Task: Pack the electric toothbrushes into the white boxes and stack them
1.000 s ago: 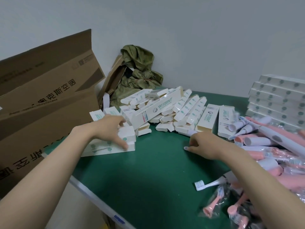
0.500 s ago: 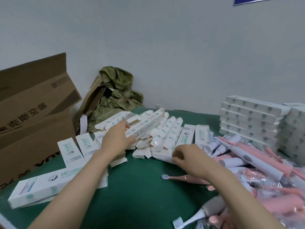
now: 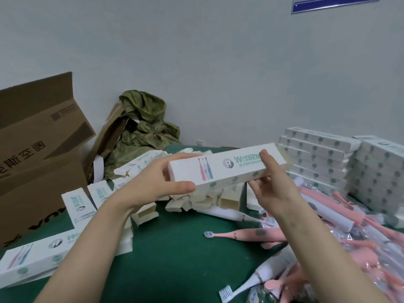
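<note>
A long white toothbrush box (image 3: 220,169) with green lettering hangs level above the green table (image 3: 175,259). My left hand (image 3: 157,182) grips its left end, thumb underneath. My right hand (image 3: 271,184) holds the right part, a finger on top of the lettering. Below lies a heap of empty white boxes (image 3: 196,200). A pink toothbrush (image 3: 244,234) lies on the table under my right forearm. More pink and white toothbrushes (image 3: 349,226) pile up at the right. Packed boxes stand stacked (image 3: 317,158) at the back right.
A big brown cardboard carton (image 3: 37,149) stands at the left. An olive cloth bundle (image 3: 144,127) sits against the wall behind the heap. Another white box (image 3: 54,256) lies at the table's near left. A second stack of boxes (image 3: 380,171) fills the far right.
Both hands have left the heap and lifted one long white box into the air between them. The view has tilted up and to the right.
</note>
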The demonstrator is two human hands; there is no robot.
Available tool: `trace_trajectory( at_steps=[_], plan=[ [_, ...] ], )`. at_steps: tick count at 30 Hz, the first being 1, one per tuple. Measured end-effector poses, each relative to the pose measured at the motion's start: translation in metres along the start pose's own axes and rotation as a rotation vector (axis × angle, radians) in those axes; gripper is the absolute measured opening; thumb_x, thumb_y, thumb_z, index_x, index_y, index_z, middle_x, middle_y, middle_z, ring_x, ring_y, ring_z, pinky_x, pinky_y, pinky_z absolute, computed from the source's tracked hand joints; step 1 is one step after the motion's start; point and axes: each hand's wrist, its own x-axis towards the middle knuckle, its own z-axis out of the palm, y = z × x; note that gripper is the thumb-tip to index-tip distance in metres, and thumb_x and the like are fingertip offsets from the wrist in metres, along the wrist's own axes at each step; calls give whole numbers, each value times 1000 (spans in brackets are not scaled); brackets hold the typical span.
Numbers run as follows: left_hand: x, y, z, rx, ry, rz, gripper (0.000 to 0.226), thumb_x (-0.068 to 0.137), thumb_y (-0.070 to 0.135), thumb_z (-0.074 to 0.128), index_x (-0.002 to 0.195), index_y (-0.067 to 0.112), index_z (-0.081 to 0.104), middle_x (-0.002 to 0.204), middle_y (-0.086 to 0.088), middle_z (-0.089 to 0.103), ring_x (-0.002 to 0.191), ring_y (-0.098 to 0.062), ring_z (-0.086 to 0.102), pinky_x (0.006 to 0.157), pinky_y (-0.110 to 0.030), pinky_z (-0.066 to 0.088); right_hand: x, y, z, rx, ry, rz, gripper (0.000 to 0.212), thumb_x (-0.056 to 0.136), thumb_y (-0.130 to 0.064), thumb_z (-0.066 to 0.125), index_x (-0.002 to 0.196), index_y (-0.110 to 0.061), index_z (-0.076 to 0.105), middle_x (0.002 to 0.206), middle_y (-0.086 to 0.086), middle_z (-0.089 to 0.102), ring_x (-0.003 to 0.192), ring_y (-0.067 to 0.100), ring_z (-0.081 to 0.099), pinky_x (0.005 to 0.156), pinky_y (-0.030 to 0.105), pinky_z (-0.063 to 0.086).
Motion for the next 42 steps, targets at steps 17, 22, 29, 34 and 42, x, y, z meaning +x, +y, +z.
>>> trace_trajectory(
  at_steps=[17,22,29,34,42],
  plan=[
    [33,30,61,604,506,432,64,69,22,78,116,38,39,103,6,49,90,-8,45,75,-16,41,-14,5,16,-308,23,-190,15,91,-10,51,87,-6,65,92,12,68,82,17,62,83,27,50],
    [33,12,80,537,444,362,66,69,14,78,113,46,41,100,5,46,95,-14,46,80,-16,37,-30,-1,29,-524,-248,-494,23,93,-22,52,99,-23,74,105,-9,71,103,4,62,83,18,49],
    [26,7,88,381,643,370,68,61,15,82,110,47,48,103,18,54,101,-5,50,79,-12,39,-28,19,23,-707,-439,-737,33,97,-11,47,121,-32,57,124,-16,61,119,-4,52,96,18,45],
    [16,0,91,256,721,342,54,59,30,78,107,40,56,102,22,60,99,-4,56,78,-12,41,-27,13,20,-704,-575,-651,31,88,-21,53,117,-24,64,116,-12,67,110,3,61,83,16,50],
    [3,-8,90,280,724,374,59,66,40,70,120,38,48,106,21,54,100,11,49,81,-2,34,-32,32,25,-1004,-541,-794,37,94,-33,41,128,-32,53,130,-18,57,122,-2,50,103,33,43]
  ],
)
